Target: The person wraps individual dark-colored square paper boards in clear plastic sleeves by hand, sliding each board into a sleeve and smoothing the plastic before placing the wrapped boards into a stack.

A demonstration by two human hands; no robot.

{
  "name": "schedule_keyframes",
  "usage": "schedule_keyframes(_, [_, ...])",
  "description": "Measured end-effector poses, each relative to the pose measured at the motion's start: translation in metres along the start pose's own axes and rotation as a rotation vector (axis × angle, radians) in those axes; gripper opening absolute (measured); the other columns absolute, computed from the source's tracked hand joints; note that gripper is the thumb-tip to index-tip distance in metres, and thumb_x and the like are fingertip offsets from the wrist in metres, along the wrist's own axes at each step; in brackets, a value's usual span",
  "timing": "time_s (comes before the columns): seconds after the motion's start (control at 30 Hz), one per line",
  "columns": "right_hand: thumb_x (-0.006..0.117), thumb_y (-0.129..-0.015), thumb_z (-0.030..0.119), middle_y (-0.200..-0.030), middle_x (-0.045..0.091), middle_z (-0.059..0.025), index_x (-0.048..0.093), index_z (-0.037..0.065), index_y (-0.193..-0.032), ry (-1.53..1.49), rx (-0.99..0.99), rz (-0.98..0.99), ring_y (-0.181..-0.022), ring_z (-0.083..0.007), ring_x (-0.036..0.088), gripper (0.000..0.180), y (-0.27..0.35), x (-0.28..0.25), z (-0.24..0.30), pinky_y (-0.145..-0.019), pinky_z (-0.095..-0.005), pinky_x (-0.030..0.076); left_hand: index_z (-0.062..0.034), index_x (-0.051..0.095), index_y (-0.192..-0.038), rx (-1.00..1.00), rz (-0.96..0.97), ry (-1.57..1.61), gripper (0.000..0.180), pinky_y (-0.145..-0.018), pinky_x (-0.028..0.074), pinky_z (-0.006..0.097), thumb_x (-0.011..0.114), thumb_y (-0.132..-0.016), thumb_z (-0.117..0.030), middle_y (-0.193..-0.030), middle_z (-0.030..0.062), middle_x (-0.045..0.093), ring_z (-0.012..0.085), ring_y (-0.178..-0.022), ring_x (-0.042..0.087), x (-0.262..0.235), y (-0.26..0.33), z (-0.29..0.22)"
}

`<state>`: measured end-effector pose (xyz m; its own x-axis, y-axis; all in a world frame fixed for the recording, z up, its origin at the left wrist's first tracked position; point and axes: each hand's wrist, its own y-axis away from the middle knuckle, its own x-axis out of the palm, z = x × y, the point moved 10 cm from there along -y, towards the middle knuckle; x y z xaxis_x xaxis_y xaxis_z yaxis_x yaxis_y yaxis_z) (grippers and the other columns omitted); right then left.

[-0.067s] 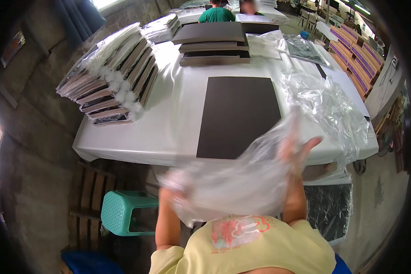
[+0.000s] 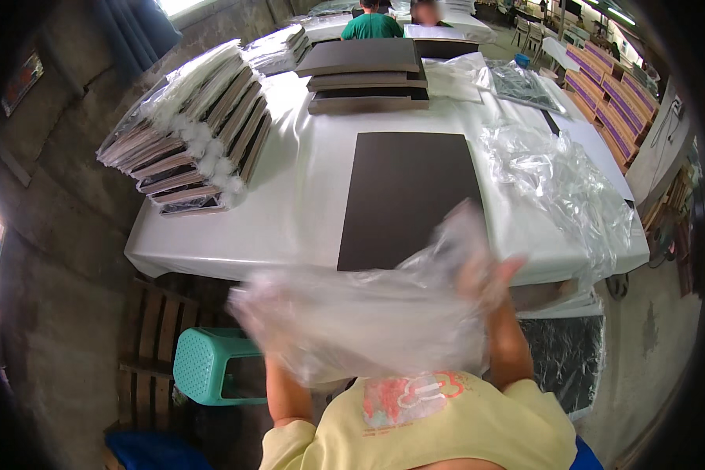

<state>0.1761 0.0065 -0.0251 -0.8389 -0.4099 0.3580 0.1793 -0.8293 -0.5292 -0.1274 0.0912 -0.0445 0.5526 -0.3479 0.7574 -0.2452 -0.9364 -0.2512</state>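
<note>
Film (image 2: 376, 325) hung between left hand (image 2: 272, 315) and right hand (image 2: 484, 283), near a dark board (image 2: 410, 200), too blurred to tell whether either gripped it. It looked light, limp, slippery, easily torn, probably best pinched by its edges.

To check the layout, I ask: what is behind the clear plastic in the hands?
Most of the dark panel shows beyond the clear plastic, on the white table. The panel's near right corner and part of the table's edge are covered and cannot be made out.
</note>
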Motion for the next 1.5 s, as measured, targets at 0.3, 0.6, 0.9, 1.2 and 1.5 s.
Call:
schedule_keyframes(0.3, [0.068,-0.067,0.036,-0.077,0.054,-0.0033,0.043,0.007,-0.118,0.105,0.089,0.093,-0.065,-0.0141,0.05,0.064,0.016,0.035,-0.004,-0.059,-0.0273,0.043,-0.0035,0.047,-0.111,0.063,-0.047,0.037,0.045,-0.074,0.041,0.03,0.054,-0.078,-0.032,-0.097,0.0056,0.052,0.0135,-0.088,0.047,0.009,-0.011,0.002])
schedule_keyframes(0.6, [0.066,-0.07,0.029,-0.069,0.053,-0.0008,0.044,0.006,-0.119,-0.01,-0.236,-0.415,-0.058,-0.0114,0.049,0.059,0.0,-0.033,0.072,-0.054,-0.0237,0.042,-0.0038,0.053,-0.102,-0.892,0.397,-0.741,0.041,-0.066,0.042,0.028,0.065,-0.071,-0.029,-0.087,0.0022,0.054,0.0111,-0.077,0.049,-0.009,0.033,0.081])
schedule_keyframes(0.9, [0.064,-0.072,0.021,-0.06,0.053,0.0017,0.046,0.004,-0.12,0.023,0.459,0.048,-0.05,-0.0087,0.049,0.054,0.048,-0.004,-0.061,-0.049,-0.02,0.041,0.001,0.046,-0.113,0.085,-0.413,-0.28,0.05,-0.079,0.045,0.039,0.046,-0.084,-0.04,-0.103,0.0111,0.054,0.0238,-0.093,0.054,-0.078,0.001,0.001])
schedule_keyframes(1.2, [0.061,-0.078,0.027,-0.063,0.053,0.0023,0.057,0.003,-0.092,-0.625,0.323,-0.689,-0.056,-0.0088,0.051,0.027,0.087,-0.057,-0.079,-0.052,-0.0208,0.042,-0.0016,0.046,-0.115,-0.189,-0.021,0.268,0.067,-0.079,0.047,0.04,0.066,-0.067,-0.044,-0.104,0.0119,0.055,0.025,-0.093,0.054,-0.085,0.012,0.047])
schedule_keyframes(1.5, [0.073,-0.061,0.006,-0.077,0.051,0.0034,0.051,0.008,-0.081,-0.079,0.513,-0.568,-0.071,-0.006,0.048,0.029,0.142,-0.082,-0.051,-0.059,-0.0193,0.039,-0.0035,0.053,-0.097,-0.86,0.076,-0.792,0.046,-0.064,0.043,0.023,0.069,-0.055,-0.008,-0.085,0.0031,0.057,0.0144,-0.076,0.055,-0.16,0.038,0.089])
